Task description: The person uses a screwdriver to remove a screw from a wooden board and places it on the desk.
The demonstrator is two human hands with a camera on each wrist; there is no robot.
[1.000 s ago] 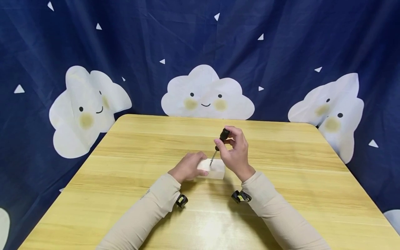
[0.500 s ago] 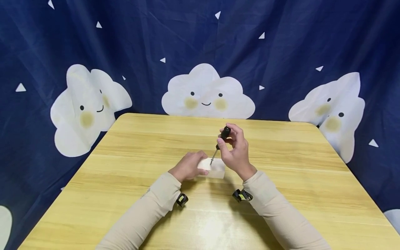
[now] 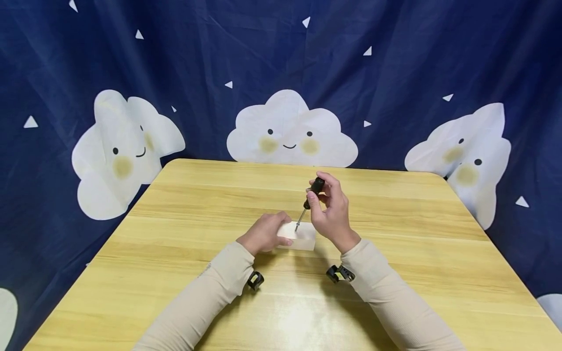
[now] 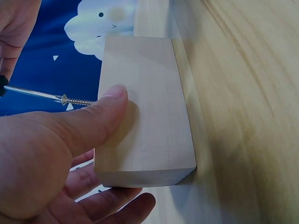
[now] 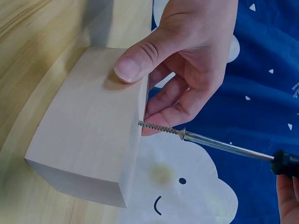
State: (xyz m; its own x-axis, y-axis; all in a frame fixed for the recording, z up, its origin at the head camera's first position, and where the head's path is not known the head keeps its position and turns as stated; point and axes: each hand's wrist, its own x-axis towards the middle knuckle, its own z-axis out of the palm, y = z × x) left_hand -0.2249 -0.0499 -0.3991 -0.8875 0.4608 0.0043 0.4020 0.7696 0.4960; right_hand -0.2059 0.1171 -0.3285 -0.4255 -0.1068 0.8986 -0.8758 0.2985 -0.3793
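Note:
A pale wooden block [image 3: 306, 243] lies on the table, gripped at its left end by my left hand [image 3: 263, 233]. The thumb presses the near side of the block [image 4: 149, 107] and the other fingers go round the far side. My right hand [image 3: 333, 214] holds a screwdriver [image 3: 315, 188] by its black handle, thumb and fingers around it. Its bare shaft leans down and left to a screw [image 5: 161, 128]. The screw's tip is in the block's top face, with most of the thread showing. In the right wrist view the screwdriver [image 5: 224, 144] meets the screw's head.
The wood-grain table [image 3: 184, 253] has rounded far corners. Behind it hangs a dark blue curtain [image 3: 197, 58] printed with white clouds and triangles. A black wrist mount [image 3: 255, 281] is on the left sleeve and another mount [image 3: 339, 274] on the right sleeve.
My right hand and the screwdriver handle have shifted slightly up, and the thumb and fingers have changed position on the handle. The left hand and the block stay in place.

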